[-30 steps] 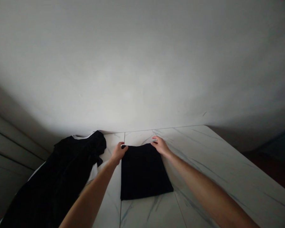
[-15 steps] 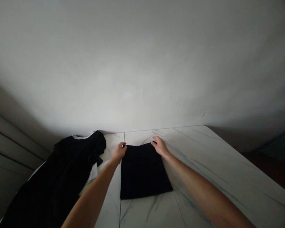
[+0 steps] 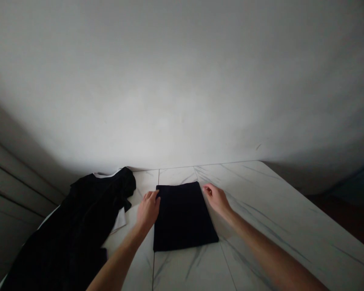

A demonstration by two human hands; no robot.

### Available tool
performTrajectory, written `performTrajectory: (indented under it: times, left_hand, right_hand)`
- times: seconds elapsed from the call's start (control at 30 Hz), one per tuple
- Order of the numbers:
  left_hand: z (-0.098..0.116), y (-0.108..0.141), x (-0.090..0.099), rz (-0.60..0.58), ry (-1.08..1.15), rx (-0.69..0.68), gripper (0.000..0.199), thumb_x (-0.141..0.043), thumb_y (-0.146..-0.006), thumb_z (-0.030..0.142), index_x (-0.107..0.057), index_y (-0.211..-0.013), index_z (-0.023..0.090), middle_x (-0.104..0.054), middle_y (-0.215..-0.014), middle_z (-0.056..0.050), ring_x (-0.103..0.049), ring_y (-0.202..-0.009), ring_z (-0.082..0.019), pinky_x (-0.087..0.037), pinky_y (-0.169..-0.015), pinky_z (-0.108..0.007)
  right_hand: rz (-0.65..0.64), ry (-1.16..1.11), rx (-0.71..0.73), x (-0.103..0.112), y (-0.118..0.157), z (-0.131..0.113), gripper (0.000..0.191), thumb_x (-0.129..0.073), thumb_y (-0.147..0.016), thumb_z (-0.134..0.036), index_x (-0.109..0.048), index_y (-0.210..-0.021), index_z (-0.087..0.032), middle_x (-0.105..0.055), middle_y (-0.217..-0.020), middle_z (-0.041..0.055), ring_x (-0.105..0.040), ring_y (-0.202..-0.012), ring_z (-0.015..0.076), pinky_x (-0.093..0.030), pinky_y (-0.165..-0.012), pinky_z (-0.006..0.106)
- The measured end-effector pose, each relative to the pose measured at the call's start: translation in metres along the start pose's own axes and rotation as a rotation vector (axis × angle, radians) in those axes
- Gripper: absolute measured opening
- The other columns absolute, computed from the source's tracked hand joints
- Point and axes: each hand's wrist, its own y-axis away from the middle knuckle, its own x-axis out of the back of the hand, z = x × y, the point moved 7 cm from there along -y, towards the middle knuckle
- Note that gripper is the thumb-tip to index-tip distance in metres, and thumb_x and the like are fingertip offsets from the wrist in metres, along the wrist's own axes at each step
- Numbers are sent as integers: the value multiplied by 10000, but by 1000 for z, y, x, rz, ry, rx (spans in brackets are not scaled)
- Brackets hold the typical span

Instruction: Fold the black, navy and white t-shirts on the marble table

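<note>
A folded black cloth (image 3: 182, 216) lies flat in the middle of the white marble-patterned table (image 3: 291, 210). My left hand (image 3: 148, 210) rests at the cloth's left edge, its fingertips against the fabric and nothing held. My right hand (image 3: 216, 200) sits just off the right edge near the top corner, fingers loosely apart and holding nothing. Further left, a rumpled black garment with a white collar (image 3: 79, 226) hangs partly over the table's left side, its lower part running out of view.
A plain pale wall (image 3: 182, 81) rises behind the table. Grey cabinet panels (image 3: 12, 190) stand at the left, and a dark floor (image 3: 346, 214) shows beyond the table's right edge.
Both hands have let go of the cloth's top corners and moved down along its sides. The cloth's lower edge sits slightly higher in the view.
</note>
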Motion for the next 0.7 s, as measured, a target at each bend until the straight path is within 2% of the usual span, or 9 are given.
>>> performTrajectory:
  times: [0.07, 0.13, 0.2, 0.27, 0.33, 0.43, 0.57, 0.7]
  left_hand:
    - [-12, 43, 4, -102, 56, 80, 326, -427, -961, 373, -642, -1125, 192, -722, -942, -74, -686, -864, -228, -490, -785, -341]
    - [-25, 87, 5, -187, 174, 220, 377, -430, -931, 472, -625, -1085, 188, -662, -669, -10, -652, -643, -205, -460, -634, -316]
    - [-33, 122, -3, -270, 348, 376, 471, -441, -879, 578, -593, -1089, 185, -568, -523, 45, -570, -478, -183, -400, -501, -294]
    - [-31, 145, -16, -340, 558, 510, 582, -474, -803, 687, -563, -1089, 188, -527, -485, 77, -487, -383, -152, -331, -408, -267]
    - [-24, 154, -26, -360, 739, 606, 659, -534, -716, 762, -547, -1056, 198, -520, -484, 91, -457, -361, -127, -292, -372, -239]
    - [-16, 151, -31, -320, 864, 673, 659, -612, -640, 780, -543, -962, 209, -563, -517, 72, -500, -394, -111, -317, -387, -212]
    - [-14, 144, -30, -322, 888, 732, 548, -622, -680, 704, -538, -883, 202, -623, -546, 29, -542, -423, -110, -402, -436, -224]
    - [-17, 147, -27, -303, 835, 728, 369, -599, -754, 571, -502, -744, 215, -595, -523, 38, -548, -436, -114, -439, -468, -244]
  right_hand:
    - [-159, -23, -50, 9, 40, 4, 359, -442, -924, -473, -658, -831, -201, -709, -754, 73, -659, -696, 216, -490, -676, 321]
    - [-326, -98, -188, 10, 85, 12, 428, -425, -926, -549, -643, -812, -199, -669, -650, 42, -622, -581, 187, -455, -568, 289]
    - [-443, -230, -384, 6, 125, 19, 451, -445, -908, -597, -637, -930, -189, -638, -602, 5, -573, -482, 155, -397, -463, 253]
    - [-477, -369, -533, 1, 151, 18, 472, -511, -875, -598, -593, -1087, -184, -628, -596, -25, -557, -450, 139, -360, -414, 227]
    - [-433, -478, -594, -3, 160, 13, 464, -569, -856, -550, -548, -1148, -189, -636, -610, -37, -579, -475, 134, -370, -419, 210]
    - [-370, -563, -639, -7, 158, 7, 346, -593, -863, -483, -548, -1060, -202, -653, -621, -31, -612, -512, 132, -416, -454, 201]
    - [-374, -554, -653, -13, 151, 3, 255, -557, -904, -456, -558, -867, -204, -670, -620, -2, -627, -517, 139, -462, -481, 218]
    - [-348, -375, -573, -8, 150, 1, 282, -537, -909, -394, -540, -697, -208, -665, -595, 20, -629, -506, 151, -469, -493, 236]
